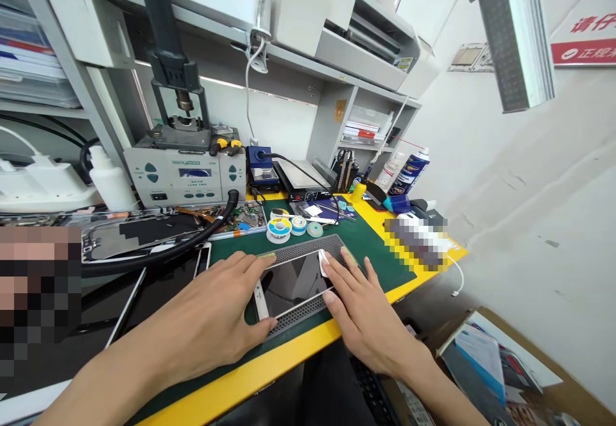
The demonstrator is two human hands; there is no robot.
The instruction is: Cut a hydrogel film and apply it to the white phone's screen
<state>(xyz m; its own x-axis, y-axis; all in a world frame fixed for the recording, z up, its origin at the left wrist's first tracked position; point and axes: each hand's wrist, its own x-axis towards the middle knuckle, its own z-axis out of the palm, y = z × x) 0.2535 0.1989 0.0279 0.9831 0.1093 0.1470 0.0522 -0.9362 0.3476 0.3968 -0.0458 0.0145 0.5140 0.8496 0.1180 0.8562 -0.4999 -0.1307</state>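
A smartphone (pixel 293 285) with a white frame and a dark, glossy screen lies face up on a grey perforated mat (pixel 315 244). At its left end, my left hand (pixel 226 304) steadies it, thumb on the near edge and fingers along the far edge. My right hand (pixel 359 294) is over the right end, which it partly hides. Under its fingertips a small white wipe (pixel 322 263) is pressed against the screen. The right thumb rests by the near edge of the phone.
Behind the mat stand solder spools (pixel 279 228) and a tray of small parts (pixel 248 217). A black hose (pixel 192 246) curves from the soldering station (pixel 187 179). Large dark panels (pixel 158 298) lie at left. An open carton (pixel 505 362) sits low at right.
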